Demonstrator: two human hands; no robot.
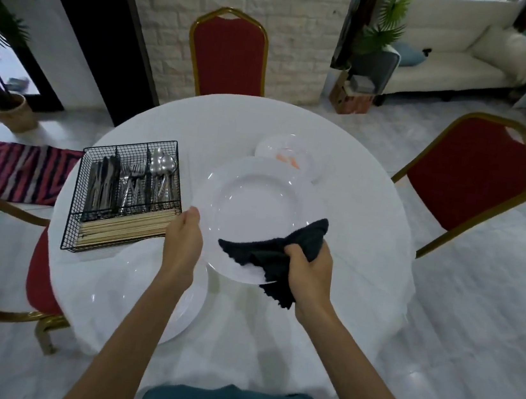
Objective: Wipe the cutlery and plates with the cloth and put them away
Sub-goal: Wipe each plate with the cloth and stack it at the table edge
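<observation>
Seen from above, a person stands at a round worktop (pixel 345 150) covered in white cloth. The left hand (pixel 183 242) has its grip closed on the near-left rim of a large white plate (pixel 251 204), held above the worktop. The right hand (pixel 308 267) has its grip clenched around a dark cloth (pixel 276 256), pressed on the plate's near-right edge. To the left sits a black wire caddy (pixel 123 196) holding knives, forks, spoons and what look like chopsticks. A smaller plate (pixel 289 154) with an orange smear lies further back. Another white plate (pixel 187 303) rests under the left forearm.
</observation>
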